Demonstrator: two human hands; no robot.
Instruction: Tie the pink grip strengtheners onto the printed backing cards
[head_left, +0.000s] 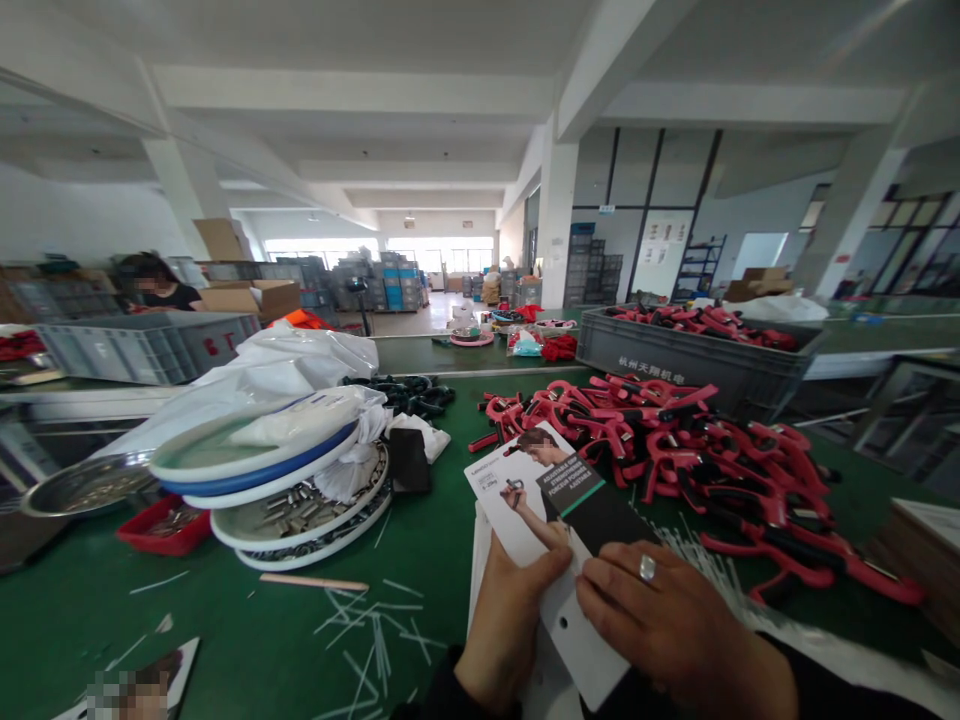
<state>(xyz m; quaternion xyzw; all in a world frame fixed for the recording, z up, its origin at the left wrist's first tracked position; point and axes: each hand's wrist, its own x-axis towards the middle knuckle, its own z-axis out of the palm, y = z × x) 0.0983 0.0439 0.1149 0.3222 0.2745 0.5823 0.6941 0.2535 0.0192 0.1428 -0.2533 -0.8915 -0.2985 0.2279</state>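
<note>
A printed packaging card (pixel 592 510) with a hand-strengthener picture and a round hole lies tilted in front of me. My left hand (pixel 514 605) grips its left edge, thumb on the face and the other fingers hidden behind. My right hand (pixel 667 610), with a ring on one finger, has its bent fingers closed over the card's right lower part. White sheets partly show under my left hand. Just beyond the card is a heap of red and black hand grip strengtheners (pixel 652 440). Thin clear strips (pixel 697 550) lie beside my right hand.
Stacked round trays (pixel 225 532) with metal parts stand left, near a red bin (pixel 166 535) and a metal bowl (pixel 82 490). A grey crate (pixel 637 355) of strengtheners stands behind the heap. Loose strips (pixel 375 640) litter the green table. Another person (pixel 161 285) is at far left.
</note>
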